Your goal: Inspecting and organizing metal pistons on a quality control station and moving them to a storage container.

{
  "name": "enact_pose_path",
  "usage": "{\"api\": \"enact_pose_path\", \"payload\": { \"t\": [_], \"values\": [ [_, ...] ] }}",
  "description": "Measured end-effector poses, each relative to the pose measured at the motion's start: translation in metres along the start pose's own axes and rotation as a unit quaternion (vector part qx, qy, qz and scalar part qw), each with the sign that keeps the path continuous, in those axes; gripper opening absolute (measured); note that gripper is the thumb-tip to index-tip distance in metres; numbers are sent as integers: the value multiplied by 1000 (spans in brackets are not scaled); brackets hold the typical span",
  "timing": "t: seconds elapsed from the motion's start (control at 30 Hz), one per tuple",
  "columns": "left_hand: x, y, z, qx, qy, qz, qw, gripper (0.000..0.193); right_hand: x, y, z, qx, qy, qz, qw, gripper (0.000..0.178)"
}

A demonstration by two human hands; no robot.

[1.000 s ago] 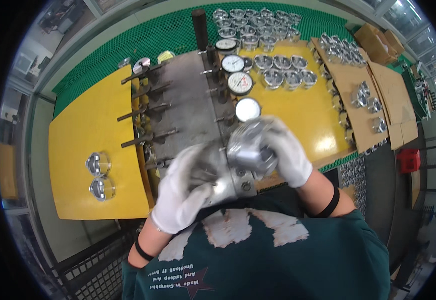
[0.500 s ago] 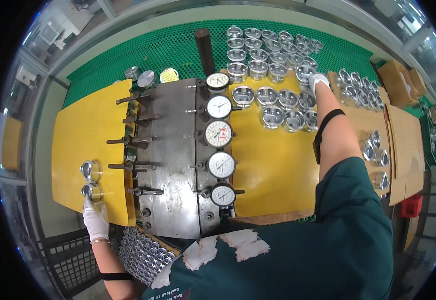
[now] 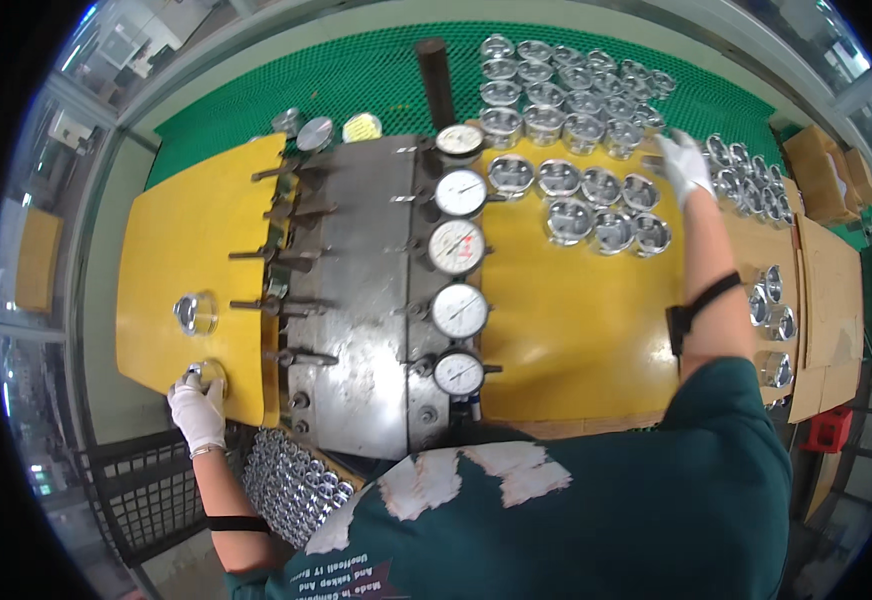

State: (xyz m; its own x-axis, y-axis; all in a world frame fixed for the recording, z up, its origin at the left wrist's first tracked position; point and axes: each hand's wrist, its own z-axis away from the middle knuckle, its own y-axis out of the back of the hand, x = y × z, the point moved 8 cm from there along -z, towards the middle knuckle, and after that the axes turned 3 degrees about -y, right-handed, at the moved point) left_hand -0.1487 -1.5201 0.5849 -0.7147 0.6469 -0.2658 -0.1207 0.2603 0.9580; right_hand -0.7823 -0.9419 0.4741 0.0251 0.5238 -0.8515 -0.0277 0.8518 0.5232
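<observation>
The gloved left hand (image 3: 198,412) pinches the near side of a metal cup (image 3: 214,372) on the left yellow board (image 3: 196,220); a second cup (image 3: 194,313) stands just beyond that hand. Well to its right, the right hand (image 3: 686,165) reaches out beside the standing cups (image 3: 613,232). It is blurred: no cup shows in it, and I cannot tell whether its fingers are spread or together.

Plenty of cups are already set out in rows left of the right hand, and more lie on the cardboard (image 3: 801,290) nearer the body. By the left hand only two are out, while a packed batch (image 3: 291,480) sits below and right of it. Which of these are finished or waiting is not shown. The left hand hides part of its cup, the shirt (image 3: 576,500) cuts off the batch, and the dials (image 3: 459,310) between the hands are too small to read.
</observation>
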Motion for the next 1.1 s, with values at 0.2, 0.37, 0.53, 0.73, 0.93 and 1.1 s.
{"api": "enact_pose_path", "payload": {
  "t": [0.2,0.37,0.53,0.73,0.93,1.1],
  "values": [
    [35,63,27,22,128,635,761,31,-157,21,223,-33,137,-182,973,43],
    [87,78,45,-98,68,779,616,22,-237,-97,388,-316,259,-129,904,42],
    [140,49,70,-389,2,677,625,21,-255,-175,483,-386,341,-116,849,104],
    [158,83,58,-22,-406,418,812,47,-238,-200,485,-298,365,191,861,93],
    [197,86,69,62,-524,363,768,79,-238,-174,491,-267,343,156,887,85],
    [218,80,54,87,-523,395,750,82,-173,-174,491,-388,-8,6,921,74]
  ]
}}
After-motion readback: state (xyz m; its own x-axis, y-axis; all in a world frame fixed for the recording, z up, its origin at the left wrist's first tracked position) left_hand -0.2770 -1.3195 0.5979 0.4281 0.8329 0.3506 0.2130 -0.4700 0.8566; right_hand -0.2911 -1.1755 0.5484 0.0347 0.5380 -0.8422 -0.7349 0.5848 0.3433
